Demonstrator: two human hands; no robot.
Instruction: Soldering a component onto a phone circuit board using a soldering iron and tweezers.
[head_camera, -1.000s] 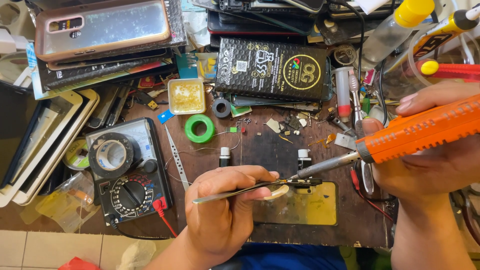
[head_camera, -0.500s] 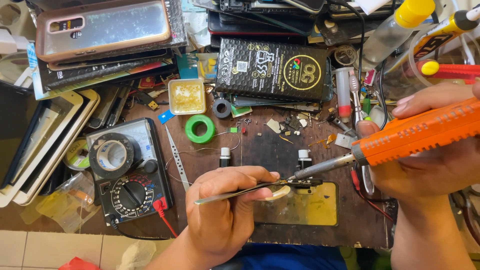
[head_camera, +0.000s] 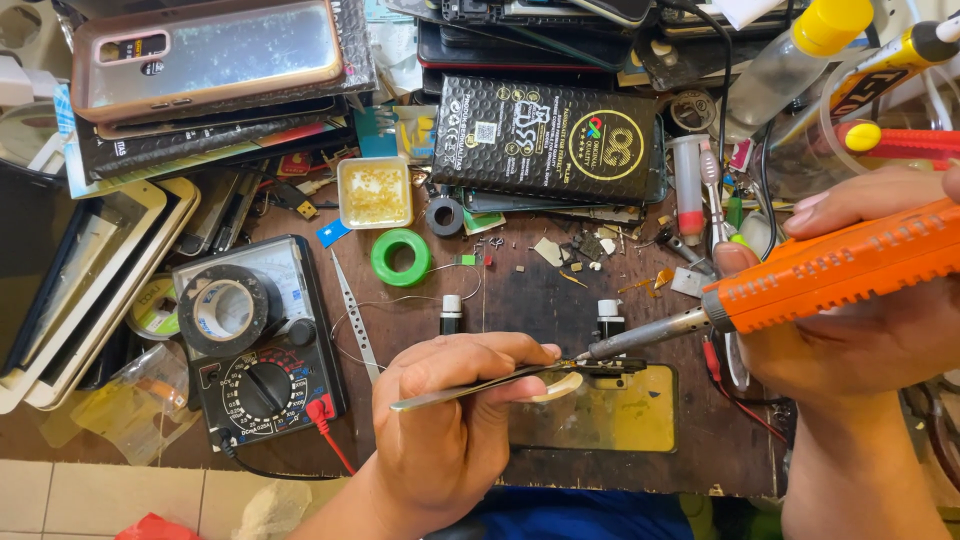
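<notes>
Almost nothing has shifted since the earlier frames: both hands keep their places, and the soldering iron's tip sits at the same spot on the work. The right hand (head_camera: 860, 330) is closed around the orange soldering iron (head_camera: 830, 270), whose metal tip slants down and left to a small dark circuit part (head_camera: 610, 366) near the middle of the bench. The left hand (head_camera: 450, 420) pinches a pair of metal tweezers (head_camera: 470, 385), its fingers narrow, with the tweezer points meeting the same part beside the iron's tip. The part is thin, dark and too small to read in detail; it rests at the far edge of a yellow pad (head_camera: 620, 415). To the left lie a black multimeter (head_camera: 265, 375) with a roll of tape (head_camera: 222, 308) on it, and a green ring of tape (head_camera: 400, 257) further back.
</notes>
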